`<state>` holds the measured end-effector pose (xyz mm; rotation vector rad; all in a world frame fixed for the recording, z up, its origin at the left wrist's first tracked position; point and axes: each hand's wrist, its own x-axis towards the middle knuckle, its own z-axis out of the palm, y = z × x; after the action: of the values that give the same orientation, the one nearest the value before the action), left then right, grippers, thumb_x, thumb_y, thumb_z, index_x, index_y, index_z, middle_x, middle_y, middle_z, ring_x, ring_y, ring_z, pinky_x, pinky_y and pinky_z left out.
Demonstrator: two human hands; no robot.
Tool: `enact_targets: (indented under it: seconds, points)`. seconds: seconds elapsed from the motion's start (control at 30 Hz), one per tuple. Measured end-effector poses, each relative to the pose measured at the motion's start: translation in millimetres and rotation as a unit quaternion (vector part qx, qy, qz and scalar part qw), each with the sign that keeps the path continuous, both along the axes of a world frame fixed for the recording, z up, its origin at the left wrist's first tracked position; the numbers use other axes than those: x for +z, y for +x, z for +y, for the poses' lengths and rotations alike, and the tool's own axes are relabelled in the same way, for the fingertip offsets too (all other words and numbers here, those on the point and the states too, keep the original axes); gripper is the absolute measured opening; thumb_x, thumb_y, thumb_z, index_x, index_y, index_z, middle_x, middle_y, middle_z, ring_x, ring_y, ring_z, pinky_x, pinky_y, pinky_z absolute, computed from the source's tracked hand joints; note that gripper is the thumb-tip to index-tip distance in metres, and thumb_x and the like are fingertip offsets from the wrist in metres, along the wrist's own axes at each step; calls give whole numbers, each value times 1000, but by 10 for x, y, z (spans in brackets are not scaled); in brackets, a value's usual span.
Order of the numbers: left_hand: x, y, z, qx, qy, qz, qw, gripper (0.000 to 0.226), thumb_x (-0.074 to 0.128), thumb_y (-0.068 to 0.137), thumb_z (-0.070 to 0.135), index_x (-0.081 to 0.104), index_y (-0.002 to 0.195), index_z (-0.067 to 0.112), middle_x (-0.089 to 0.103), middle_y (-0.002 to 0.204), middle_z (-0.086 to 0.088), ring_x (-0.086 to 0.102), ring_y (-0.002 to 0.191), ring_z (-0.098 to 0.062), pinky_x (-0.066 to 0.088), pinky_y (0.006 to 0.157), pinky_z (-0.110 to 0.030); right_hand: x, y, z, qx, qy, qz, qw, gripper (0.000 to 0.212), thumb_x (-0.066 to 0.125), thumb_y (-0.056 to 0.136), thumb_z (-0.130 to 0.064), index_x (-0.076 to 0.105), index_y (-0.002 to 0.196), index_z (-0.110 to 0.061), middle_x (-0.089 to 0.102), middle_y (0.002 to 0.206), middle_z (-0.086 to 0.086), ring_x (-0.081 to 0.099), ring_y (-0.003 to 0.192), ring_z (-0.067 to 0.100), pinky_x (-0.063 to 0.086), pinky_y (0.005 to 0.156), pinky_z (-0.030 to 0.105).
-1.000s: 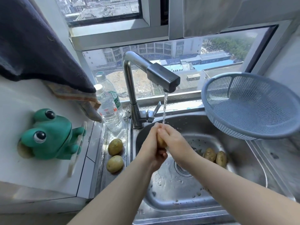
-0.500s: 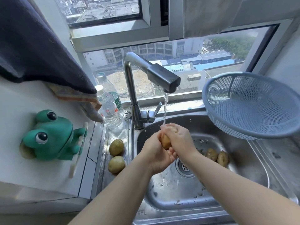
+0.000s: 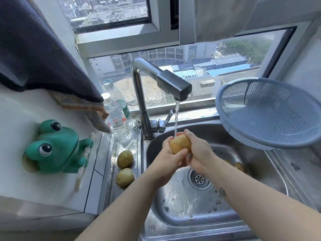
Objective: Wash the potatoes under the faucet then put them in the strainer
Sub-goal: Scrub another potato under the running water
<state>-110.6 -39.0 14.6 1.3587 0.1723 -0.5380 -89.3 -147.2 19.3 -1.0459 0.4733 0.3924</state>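
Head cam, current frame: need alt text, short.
Two bare hands, left hand and right hand, hold a potato under the running faucet over a steel sink. An empty blue strainer sits at the right; two potatoes lie on the ledge left of the basin, beside a green frog holder.

A single wide-angle view is taken from head height, angled forward and down over a steel sink (image 3: 271,173) toward a window (image 3: 196,73). The scene is framed close, with both forearms entering from the bottom edge. The faucet (image 3: 172,84) is seen just above and beyond the fingers (image 3: 186,134), the strainer (image 3: 267,115) off to their right. Straight lines are bowed at the frame's edges. No second view is provided.
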Motion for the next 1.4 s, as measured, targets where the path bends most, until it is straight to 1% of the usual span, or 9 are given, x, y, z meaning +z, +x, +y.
enact_targets:
  seconds: [0.2,0.33,0.43,0.6,0.8,0.87,1.0,1.13,1.4]
  points:
    - [38,110,212,-3,-15,25,1000,66,64,81,-14,41,137,11,51,129,-30,66,93,-29,56,71,-27,-67,-68,-59,120,-70,-129,982,33,57,91,-24,53,117,-5,62,98,9,64,85,18,56,69,26]
    - [104,150,355,-43,-59,73,995,63,60,79,-20,47,134,8,57,125,-28,69,96,-32,58,75,-26,-24,-45,-180,240,-182,-202,932,39,67,85,-12,49,115,-31,60,114,12,65,102,25,55,90,38]
    - [165,158,352,-51,-102,104,988,55,46,86,-19,50,132,10,58,127,-25,69,94,-29,59,77,-27,18,-4,-251,261,-218,-244,908,53,66,87,-11,42,127,-35,59,109,9,65,89,15,56,83,29]
    - [271,84,200,-27,-184,163,969,36,36,97,16,52,127,2,70,104,-19,72,81,-23,60,73,-31,-10,-12,-206,223,-326,-298,869,49,75,78,-17,48,115,-32,61,96,-4,62,82,11,51,75,16]
    - [66,-19,-67,78,-201,242,946,67,21,97,61,61,120,13,73,98,-9,72,81,-20,58,63,-30,-158,-108,-11,85,-440,-343,826,13,72,78,-27,63,87,-26,60,92,-13,57,88,0,43,77,13]
    - [21,-100,-118,95,-213,255,938,73,20,94,67,60,123,12,73,93,-9,72,76,-21,57,57,-28,-186,-92,9,91,-428,-329,837,5,65,85,-25,67,82,-22,63,84,-13,58,80,0,44,73,15]
    - [2,-147,-180,164,-178,271,931,61,31,97,59,58,123,11,73,84,-10,70,68,-20,54,48,-25,-208,-67,51,100,-391,-270,874,29,46,97,-18,71,84,-15,69,79,-7,63,78,4,49,73,17]
    - [-21,-106,-115,187,-113,277,936,66,36,95,61,54,126,6,59,74,-10,57,54,-14,51,44,-22,-157,-16,45,72,-219,-145,962,31,42,100,-21,69,93,-8,71,92,8,66,91,21,56,83,34]
    - [-4,-84,-115,181,-22,138,973,43,40,97,54,66,99,20,73,84,-3,66,78,-17,53,64,-30,-51,-72,201,118,-418,-263,861,27,50,94,-32,71,89,-15,70,84,-2,64,83,12,50,77,29]
